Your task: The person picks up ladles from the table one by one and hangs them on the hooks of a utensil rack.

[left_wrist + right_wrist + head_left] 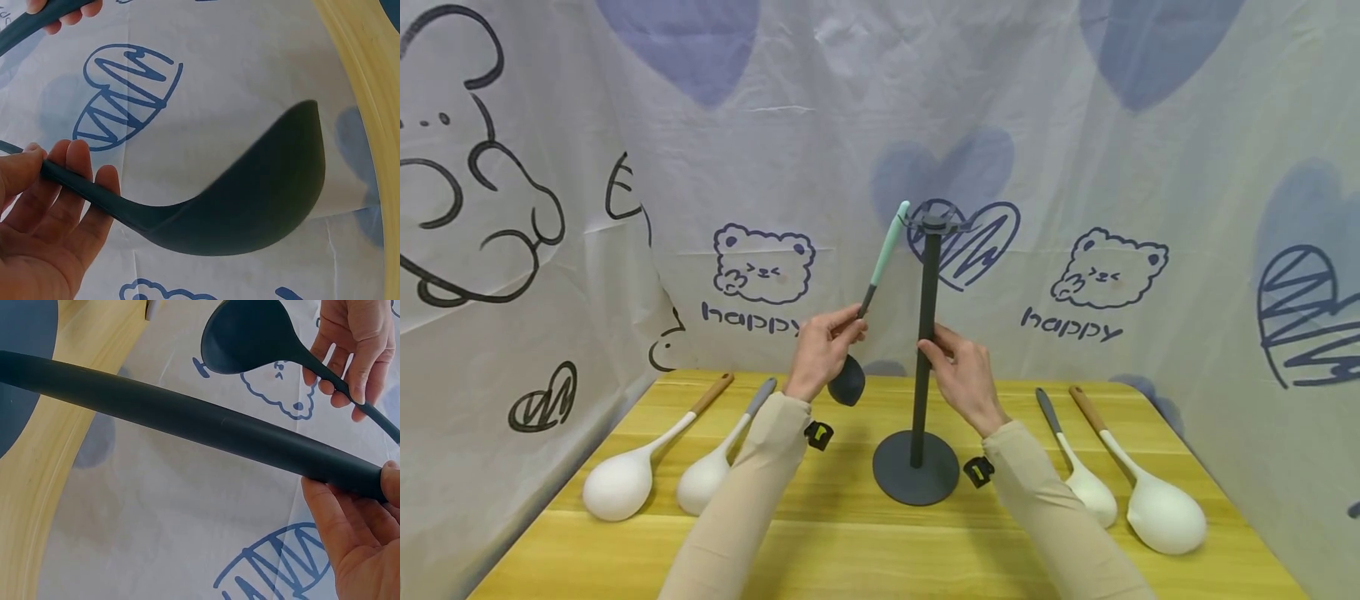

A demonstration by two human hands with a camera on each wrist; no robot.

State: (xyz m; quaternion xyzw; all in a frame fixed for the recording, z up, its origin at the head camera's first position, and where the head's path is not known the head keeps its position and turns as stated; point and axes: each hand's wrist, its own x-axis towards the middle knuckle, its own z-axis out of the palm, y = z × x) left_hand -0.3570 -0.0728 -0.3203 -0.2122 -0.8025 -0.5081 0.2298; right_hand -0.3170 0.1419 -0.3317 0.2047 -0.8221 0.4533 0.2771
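Note:
My left hand [826, 348] pinches the dark lower shaft of a ladle [889, 246] with a mint-green handle. The handle points up, its tip beside the hooks at the top of a dark stand [928, 292]; whether it hangs on a hook I cannot tell. Below the hand is the ladle's dark bowl [250, 200], seen large in the left wrist view. My right hand [962, 373] grips the stand's upright pole [206, 428] around mid-height, thumb on the near side. The stand's round base [916, 483] sits flat on the table.
Left on the wooden table [865, 550] lie a white ladle with a brown handle [621, 483] and one with a grey handle [703, 483], partly behind my sleeve. Right are another grey-handled ladle [1093, 496] and a brown-handled one [1165, 512]. A printed cloth [850, 100] hangs behind.

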